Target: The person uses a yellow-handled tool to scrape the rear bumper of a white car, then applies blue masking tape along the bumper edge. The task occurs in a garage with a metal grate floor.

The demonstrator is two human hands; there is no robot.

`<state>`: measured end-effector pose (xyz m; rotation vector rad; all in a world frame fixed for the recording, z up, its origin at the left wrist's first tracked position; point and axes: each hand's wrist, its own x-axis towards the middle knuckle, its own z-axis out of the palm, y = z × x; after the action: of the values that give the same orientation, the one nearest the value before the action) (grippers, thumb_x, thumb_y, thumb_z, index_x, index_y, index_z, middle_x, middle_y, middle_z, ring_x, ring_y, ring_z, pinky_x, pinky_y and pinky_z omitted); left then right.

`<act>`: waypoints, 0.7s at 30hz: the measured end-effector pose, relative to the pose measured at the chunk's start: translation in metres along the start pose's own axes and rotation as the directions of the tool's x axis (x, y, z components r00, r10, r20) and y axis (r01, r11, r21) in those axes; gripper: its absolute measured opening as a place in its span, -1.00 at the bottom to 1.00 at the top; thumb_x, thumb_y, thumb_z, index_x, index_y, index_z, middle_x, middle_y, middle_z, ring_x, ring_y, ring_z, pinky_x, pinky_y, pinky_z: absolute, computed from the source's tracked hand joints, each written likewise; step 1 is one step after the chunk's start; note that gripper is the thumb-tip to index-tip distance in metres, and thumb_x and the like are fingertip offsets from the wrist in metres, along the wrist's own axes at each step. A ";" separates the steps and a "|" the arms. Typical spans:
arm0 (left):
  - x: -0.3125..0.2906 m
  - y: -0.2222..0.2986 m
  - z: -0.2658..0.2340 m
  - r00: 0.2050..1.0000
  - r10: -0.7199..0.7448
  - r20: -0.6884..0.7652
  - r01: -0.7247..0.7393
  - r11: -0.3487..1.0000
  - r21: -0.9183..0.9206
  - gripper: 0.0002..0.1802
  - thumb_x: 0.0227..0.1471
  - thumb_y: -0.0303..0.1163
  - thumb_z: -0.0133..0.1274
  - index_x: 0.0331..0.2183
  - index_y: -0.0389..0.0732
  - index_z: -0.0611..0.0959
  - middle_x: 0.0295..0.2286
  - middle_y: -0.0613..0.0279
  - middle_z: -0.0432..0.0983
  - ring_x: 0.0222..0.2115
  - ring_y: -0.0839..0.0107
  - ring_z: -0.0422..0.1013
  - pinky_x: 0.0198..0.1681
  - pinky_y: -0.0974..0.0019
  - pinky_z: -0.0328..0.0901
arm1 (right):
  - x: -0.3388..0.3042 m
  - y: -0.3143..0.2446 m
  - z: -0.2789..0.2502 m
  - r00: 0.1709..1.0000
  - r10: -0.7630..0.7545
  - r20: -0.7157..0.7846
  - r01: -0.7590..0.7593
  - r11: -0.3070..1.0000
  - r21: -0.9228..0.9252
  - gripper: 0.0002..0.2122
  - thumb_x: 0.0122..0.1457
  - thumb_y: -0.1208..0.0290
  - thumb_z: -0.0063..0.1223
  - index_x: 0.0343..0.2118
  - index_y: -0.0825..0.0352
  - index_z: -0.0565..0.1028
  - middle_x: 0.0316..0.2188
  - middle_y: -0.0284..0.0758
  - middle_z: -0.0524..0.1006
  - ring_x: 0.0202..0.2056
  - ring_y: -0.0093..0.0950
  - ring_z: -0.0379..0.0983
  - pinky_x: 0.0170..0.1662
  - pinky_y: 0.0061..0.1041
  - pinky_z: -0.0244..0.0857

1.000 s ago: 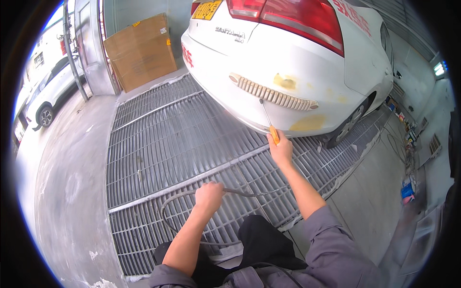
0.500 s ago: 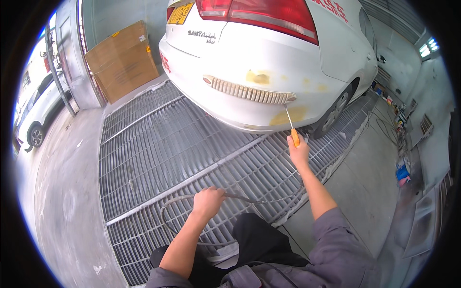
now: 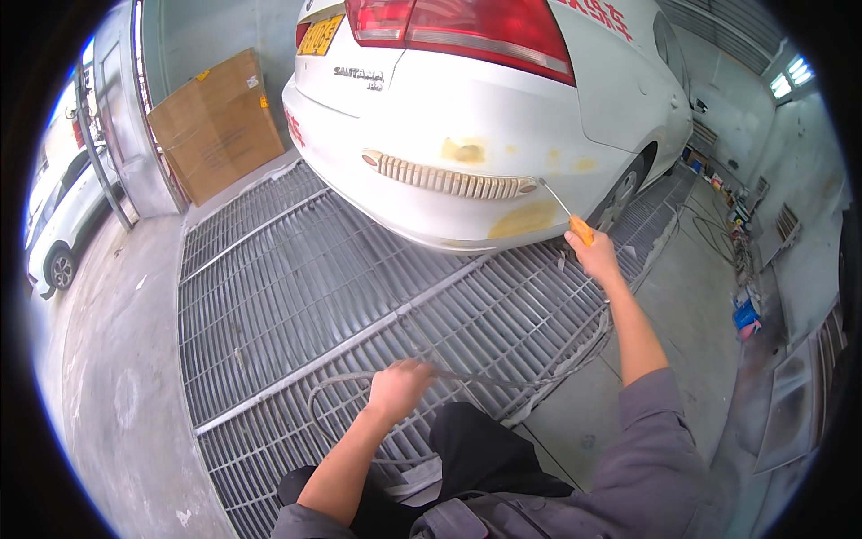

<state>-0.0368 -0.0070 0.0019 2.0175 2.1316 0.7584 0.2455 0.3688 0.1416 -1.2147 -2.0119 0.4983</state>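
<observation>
My right hand (image 3: 594, 258) is closed round the orange handle of a screwdriver (image 3: 582, 230). Its thin metal shaft slants up and left, and the tip meets the right end of a ribbed beige trim strip (image 3: 449, 180) on the white car's rear bumper (image 3: 400, 208). Yellowish patches mark the paint above and below that strip. Lower down, my left hand (image 3: 400, 390) hovers over the floor grating with its fingers curled and smeared by motion. A grey hose (image 3: 503, 382) passes beside or behind it; whether the hand grips it is hidden.
Metal floor grating (image 3: 269, 296) spreads under the car and around my knees. A large cardboard sheet (image 3: 220, 130) leans at the back left. Beyond the doorway stands another white car (image 3: 76, 220). Assorted items, including a blue container (image 3: 745, 313), line the right wall.
My right hand has moved right and slightly up, and the screwdriver now leans more to the left. My left hand has shifted slightly right and down. The view has turned a little.
</observation>
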 end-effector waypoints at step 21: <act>-0.002 0.019 -0.009 0.969 0.226 -0.095 -0.241 0.951 -0.193 -0.72 0.20 -0.17 0.26 -0.09 -0.05 0.72 -0.37 0.19 0.61 -0.31 0.05 0.59 -0.28 0.04 0.49 | 0.056 -0.149 -0.082 0.798 0.073 0.598 0.138 0.944 -0.300 -0.59 0.26 0.02 0.26 -0.36 0.38 0.54 -0.71 -0.38 0.42 -0.75 -0.53 0.37 -0.64 -0.46 0.32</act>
<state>-0.0227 -0.0119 0.0170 2.1826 1.7812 1.0510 0.2012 0.3428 0.3131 -1.3244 -2.7513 0.6031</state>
